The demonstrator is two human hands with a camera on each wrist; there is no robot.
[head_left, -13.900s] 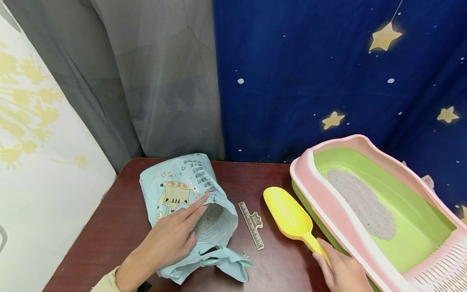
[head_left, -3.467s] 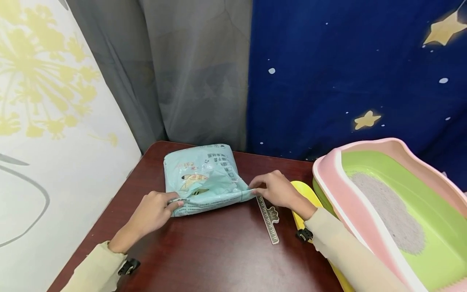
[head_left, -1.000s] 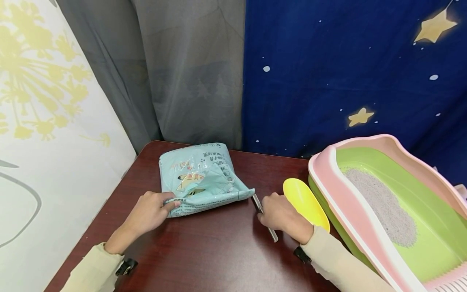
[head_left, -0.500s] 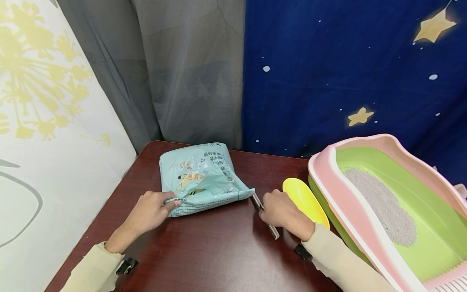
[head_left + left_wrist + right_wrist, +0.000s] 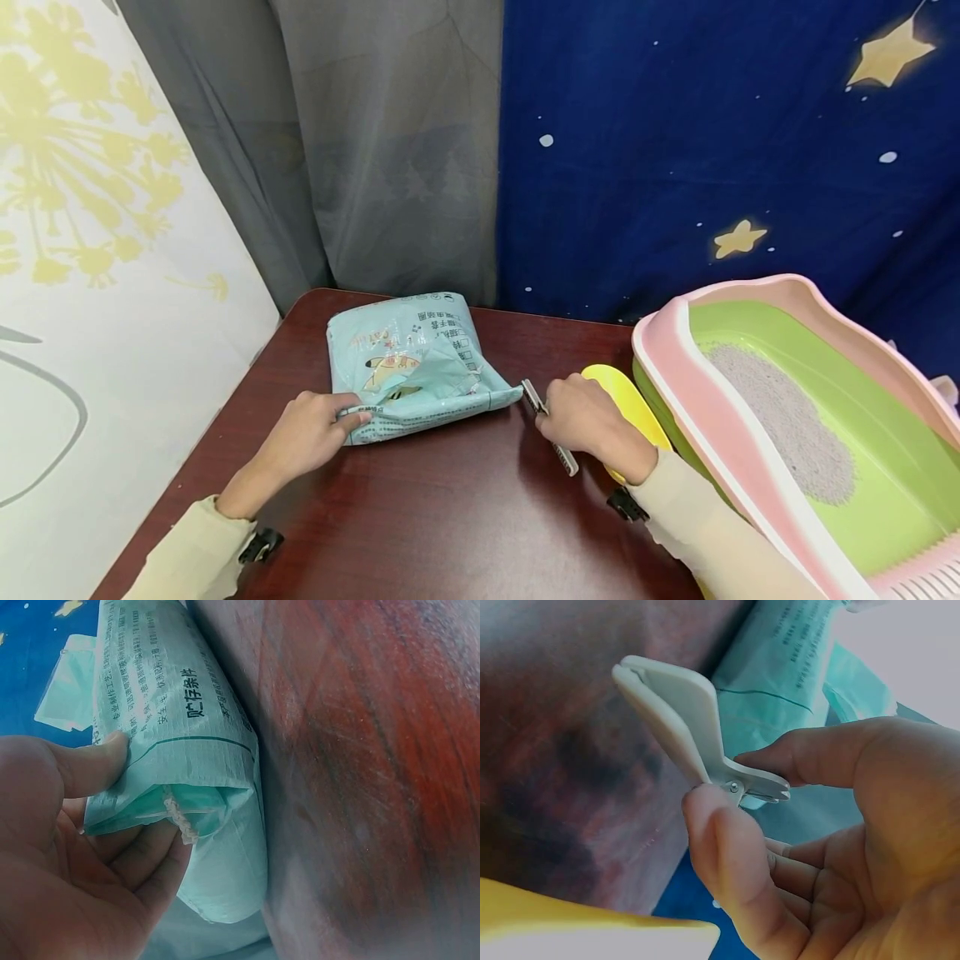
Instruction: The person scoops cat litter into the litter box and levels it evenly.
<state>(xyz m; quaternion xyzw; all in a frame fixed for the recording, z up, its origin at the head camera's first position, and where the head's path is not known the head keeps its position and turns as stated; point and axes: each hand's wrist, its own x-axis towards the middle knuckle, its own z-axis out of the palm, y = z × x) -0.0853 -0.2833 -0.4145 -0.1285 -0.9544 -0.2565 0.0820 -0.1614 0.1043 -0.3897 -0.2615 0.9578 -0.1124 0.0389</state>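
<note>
In the head view, a light-blue cat litter bag (image 5: 405,358) lies on the table with its mouth rolled over. My left hand (image 5: 303,437) pinches the left end of the fold; the left wrist view shows the thumb on top of the printed film (image 5: 180,697) and fingers beneath. Beside the fold's right end, my right hand (image 5: 588,421) holds a long sealing clip (image 5: 564,460). Up close in the right wrist view, thumb and index finger grip the handles of the pale clip (image 5: 679,712), whose long edges meet or nearly meet at the tip.
A yellow scoop (image 5: 618,387) lies partly under my right forearm. Right of it stands a pink and green litter box (image 5: 697,400) holding a patch of grey litter (image 5: 783,425). Curtains (image 5: 397,167) hang behind the dark red table (image 5: 420,525); a white panel (image 5: 127,333) stands left.
Earlier the bag's mouth was open and my right hand held the scoop. Then both hands held the fold. Since then my right hand has left it and lifted the clip; my left stays put.
</note>
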